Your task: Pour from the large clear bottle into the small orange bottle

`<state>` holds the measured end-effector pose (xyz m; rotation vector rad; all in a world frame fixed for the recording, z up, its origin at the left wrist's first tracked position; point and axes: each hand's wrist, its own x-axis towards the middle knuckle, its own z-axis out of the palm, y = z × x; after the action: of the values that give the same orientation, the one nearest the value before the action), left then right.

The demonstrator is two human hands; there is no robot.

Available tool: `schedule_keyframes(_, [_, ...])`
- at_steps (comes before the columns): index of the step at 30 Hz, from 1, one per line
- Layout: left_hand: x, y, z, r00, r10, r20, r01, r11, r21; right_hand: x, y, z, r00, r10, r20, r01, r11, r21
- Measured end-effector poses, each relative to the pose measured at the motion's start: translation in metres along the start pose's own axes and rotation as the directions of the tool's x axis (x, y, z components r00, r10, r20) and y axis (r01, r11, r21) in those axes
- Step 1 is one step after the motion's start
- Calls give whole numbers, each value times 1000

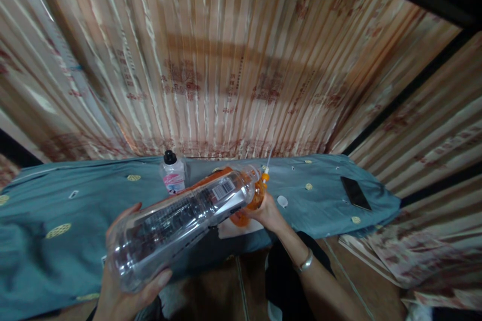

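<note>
My left hand (124, 281) grips the base of a large clear plastic bottle (181, 223), tilted so its mouth points up and right. The bottle's mouth meets an orange spray bottle (253, 200) with an orange-and-white nozzle, which my right hand (268, 213) holds at the table's near edge. The orange bottle's lower part is partly hidden behind the clear bottle. A white paper or cloth (237, 229) lies under the orange bottle.
A blue-grey cloth with yellow motifs (68, 200) covers the table. A small clear bottle with a black cap and pink label (172, 174) stands at the back. A black phone (355, 192) lies at the right end, a white cap (282, 201) nearby. Striped curtains (226, 60) hang behind.
</note>
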<state>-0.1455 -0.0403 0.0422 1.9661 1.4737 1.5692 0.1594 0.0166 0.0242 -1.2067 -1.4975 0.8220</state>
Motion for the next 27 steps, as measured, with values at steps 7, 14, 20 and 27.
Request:
schedule_keyframes(7, [1,2,3,997,52,-55,-50,998,30,-1,0,-1,1000,12,10,-12,1000,18])
schedule_keyframes(14, [1,1,5,999,17,-50,-18,1000,-7,-1,2,-1,1000,31,0,-31,999,16])
schedule_keyframes(20, [1,-2,5,997,30,-64,-30,1000,5,-1,2,-1,1000,19,5,-19,1000,23])
schedule_keyframes(27, [3,0,3,999,6,-37,-6,1000,-6,-1,1,-2,1000,-1,9,1,999,-48])
